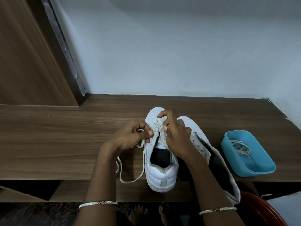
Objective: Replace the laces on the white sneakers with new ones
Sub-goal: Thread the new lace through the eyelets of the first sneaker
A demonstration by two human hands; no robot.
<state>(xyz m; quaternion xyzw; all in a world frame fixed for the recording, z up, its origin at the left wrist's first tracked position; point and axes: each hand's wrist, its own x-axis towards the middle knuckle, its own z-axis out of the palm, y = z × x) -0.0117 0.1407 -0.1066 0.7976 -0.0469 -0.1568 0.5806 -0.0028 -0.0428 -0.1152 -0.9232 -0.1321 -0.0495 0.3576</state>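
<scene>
Here, left hand (130,136) pinching lace (156,124), sneaker (161,175)

Silver bangles (98,203) (one per wrist)

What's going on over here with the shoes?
A person is handling the lace at the eyelets of a white sneaker on the wooden table. The left hand pinches the lace; the right hand pinches it at the eyelets. A second sneaker lies alongside with bare eyelets, and a bundled lace sits in a blue tray.
</scene>
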